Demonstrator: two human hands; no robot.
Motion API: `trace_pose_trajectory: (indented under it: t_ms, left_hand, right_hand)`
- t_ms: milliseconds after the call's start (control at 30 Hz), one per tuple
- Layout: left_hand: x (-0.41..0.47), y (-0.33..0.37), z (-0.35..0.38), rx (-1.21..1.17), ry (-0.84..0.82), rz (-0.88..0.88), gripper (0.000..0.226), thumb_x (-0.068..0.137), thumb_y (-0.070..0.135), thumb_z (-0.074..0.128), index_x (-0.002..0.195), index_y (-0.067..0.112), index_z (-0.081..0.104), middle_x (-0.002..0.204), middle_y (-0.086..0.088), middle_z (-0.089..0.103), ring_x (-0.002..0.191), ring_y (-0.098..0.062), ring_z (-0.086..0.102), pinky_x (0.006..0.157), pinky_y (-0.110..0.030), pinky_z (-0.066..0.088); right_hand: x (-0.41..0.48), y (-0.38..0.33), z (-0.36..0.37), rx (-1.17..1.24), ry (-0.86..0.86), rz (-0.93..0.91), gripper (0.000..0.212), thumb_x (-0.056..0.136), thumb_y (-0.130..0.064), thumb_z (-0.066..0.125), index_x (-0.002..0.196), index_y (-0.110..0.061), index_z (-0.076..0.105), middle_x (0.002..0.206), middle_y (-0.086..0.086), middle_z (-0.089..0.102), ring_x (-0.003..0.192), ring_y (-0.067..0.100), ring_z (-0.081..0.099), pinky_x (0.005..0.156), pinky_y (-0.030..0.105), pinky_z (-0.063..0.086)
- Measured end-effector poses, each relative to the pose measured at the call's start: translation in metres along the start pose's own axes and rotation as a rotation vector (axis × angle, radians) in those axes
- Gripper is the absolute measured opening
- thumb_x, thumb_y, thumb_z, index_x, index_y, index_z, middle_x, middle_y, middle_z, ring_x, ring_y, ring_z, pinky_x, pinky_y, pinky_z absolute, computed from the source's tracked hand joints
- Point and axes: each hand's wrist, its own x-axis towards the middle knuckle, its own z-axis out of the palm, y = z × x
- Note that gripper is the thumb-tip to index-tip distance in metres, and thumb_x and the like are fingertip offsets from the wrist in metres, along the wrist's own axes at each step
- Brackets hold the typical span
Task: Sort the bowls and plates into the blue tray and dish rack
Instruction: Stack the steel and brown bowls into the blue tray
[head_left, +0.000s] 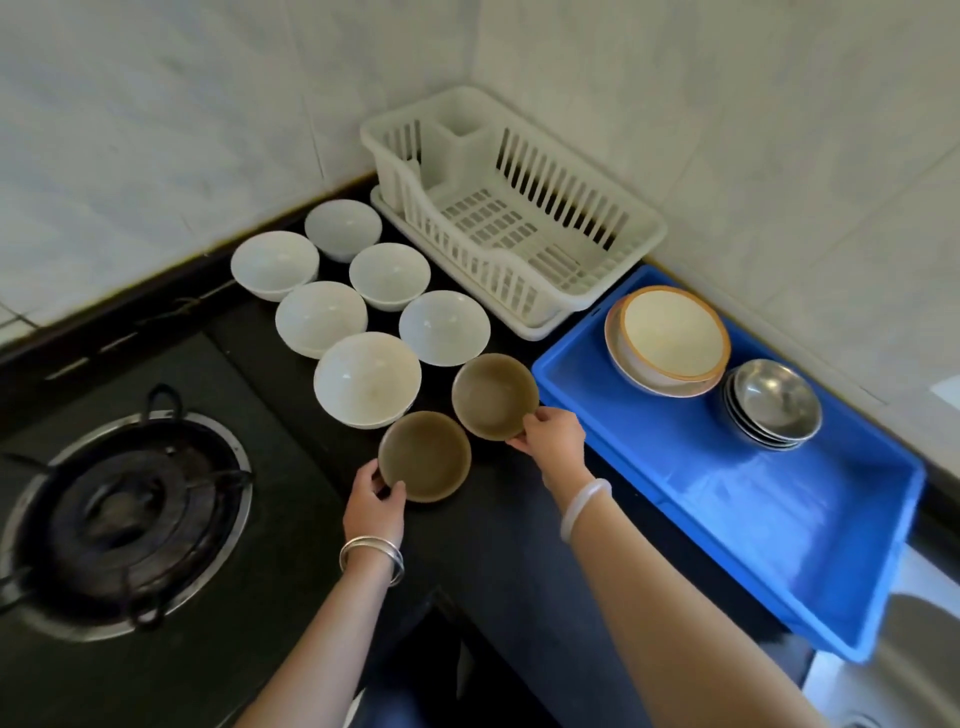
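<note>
Left hand (373, 501) fingers pinch near brown bowl (425, 456); right hand (551, 435) fingers pinch far brown bowl (494, 396).

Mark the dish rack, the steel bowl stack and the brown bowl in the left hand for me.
dish rack (524, 262): head view, front slatted wall.
steel bowl stack (774, 400): head view, inside of the top bowl.
brown bowl (425, 454): head view, inner bottom.
left hand (371, 501): head view, back of the hand.

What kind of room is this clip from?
Most likely a home kitchen corner: a gas burner set into a dark countertop, tiled walls, and a white plastic dish rack beside loose white bowls.
</note>
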Motion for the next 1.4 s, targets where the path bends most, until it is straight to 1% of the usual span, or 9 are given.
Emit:
trace_pose_trajectory:
  t_ms: [100, 233, 333, 467, 833, 1033, 1200, 1300, 1400]
  left_hand:
    - [0.006, -0.003, -0.003, -0.066, -0.051, -0.040, 0.042, 0.089, 0.007, 0.053, 0.131, 0.014, 0.047, 0.130, -0.015, 0.055, 0.116, -0.030, 0.055, 0.098, -0.048, 0.047]
    - [0.012, -0.002, -0.008, -0.180, -0.090, -0.071, 0.035, 0.093, 0.007, 0.047, 0.128, 0.012, 0.050, 0.124, -0.016, 0.057, 0.099, -0.024, 0.059, 0.089, -0.036, 0.050]
    - [0.017, 0.000, -0.013, -0.240, -0.110, -0.084, 0.031, 0.094, 0.013, 0.046, 0.124, 0.013, 0.053, 0.121, -0.013, 0.058, 0.105, -0.026, 0.058, 0.086, -0.034, 0.049]
    - [0.025, 0.002, -0.017, -0.297, -0.121, -0.081, 0.030, 0.095, 0.019, 0.043, 0.121, 0.010, 0.055, 0.120, -0.012, 0.056, 0.111, -0.028, 0.056, 0.087, -0.036, 0.049]
    - [0.034, -0.006, -0.020, -0.225, -0.175, -0.027, 0.026, 0.090, 0.009, 0.053, 0.115, 0.012, 0.061, 0.105, -0.006, 0.060, 0.094, -0.018, 0.060, 0.083, -0.031, 0.050]
    - [0.034, 0.001, -0.016, -0.213, -0.176, -0.075, 0.029, 0.091, 0.010, 0.052, 0.119, 0.011, 0.058, 0.107, -0.006, 0.059, 0.098, -0.022, 0.059, 0.080, -0.030, 0.051]
    - [0.023, 0.011, -0.009, -0.208, -0.171, -0.055, 0.029, 0.091, 0.012, 0.053, 0.119, 0.014, 0.058, 0.112, -0.008, 0.059, 0.102, -0.024, 0.060, 0.078, -0.030, 0.051]
    - [0.009, 0.025, 0.001, -0.216, -0.220, 0.004, 0.029, 0.090, 0.013, 0.053, 0.119, 0.014, 0.058, 0.111, -0.007, 0.060, 0.100, -0.022, 0.060, 0.079, -0.031, 0.051]
    - [-0.010, 0.047, 0.021, -0.215, -0.292, 0.087, 0.026, 0.090, 0.012, 0.053, 0.115, 0.015, 0.060, 0.106, -0.004, 0.062, 0.096, -0.019, 0.061, 0.077, -0.028, 0.052]
  right_hand:
    - [-0.021, -0.006, -0.007, -0.023, -0.026, -0.069, 0.023, 0.092, -0.009, 0.053, 0.078, -0.023, 0.063, 0.083, -0.001, 0.068, 0.073, 0.010, 0.069, 0.052, 0.014, 0.053]
    - [-0.042, -0.005, -0.003, -0.167, -0.101, -0.119, 0.017, 0.091, -0.015, 0.058, 0.079, -0.025, 0.064, 0.081, -0.001, 0.070, 0.065, 0.006, 0.070, 0.052, 0.012, 0.052]
    - [-0.049, 0.000, 0.009, -0.268, -0.113, -0.134, 0.017, 0.090, -0.017, 0.061, 0.076, -0.027, 0.063, 0.077, -0.003, 0.068, 0.060, 0.003, 0.068, 0.048, 0.010, 0.049]
    - [-0.051, 0.004, 0.024, -0.407, -0.124, -0.122, 0.017, 0.089, -0.019, 0.062, 0.074, -0.027, 0.061, 0.074, -0.005, 0.067, 0.062, 0.005, 0.067, 0.051, 0.014, 0.051]
    - [-0.044, 0.021, 0.043, -0.533, -0.031, -0.129, 0.014, 0.085, -0.020, 0.065, 0.086, -0.025, 0.052, 0.083, 0.000, 0.063, 0.073, 0.014, 0.067, 0.068, 0.029, 0.059]
    - [-0.039, 0.025, 0.042, -0.233, -0.218, 0.072, 0.031, 0.092, -0.021, 0.057, 0.122, -0.022, 0.055, 0.095, -0.003, 0.064, 0.081, 0.011, 0.067, 0.062, 0.021, 0.057]
    - [-0.044, 0.027, 0.031, -0.009, -0.279, 0.108, 0.025, 0.093, -0.015, 0.054, 0.116, -0.023, 0.060, 0.100, -0.004, 0.065, 0.087, 0.011, 0.068, 0.058, 0.017, 0.056]
    - [-0.049, 0.026, 0.008, 0.063, -0.254, 0.042, 0.019, 0.092, -0.016, 0.056, 0.102, -0.031, 0.061, 0.102, -0.003, 0.065, 0.089, 0.012, 0.068, 0.058, 0.016, 0.055]
    - [-0.053, 0.021, -0.026, 0.130, -0.170, -0.005, 0.020, 0.092, -0.017, 0.057, 0.105, -0.031, 0.061, 0.103, -0.002, 0.066, 0.090, 0.013, 0.069, 0.058, 0.017, 0.055]
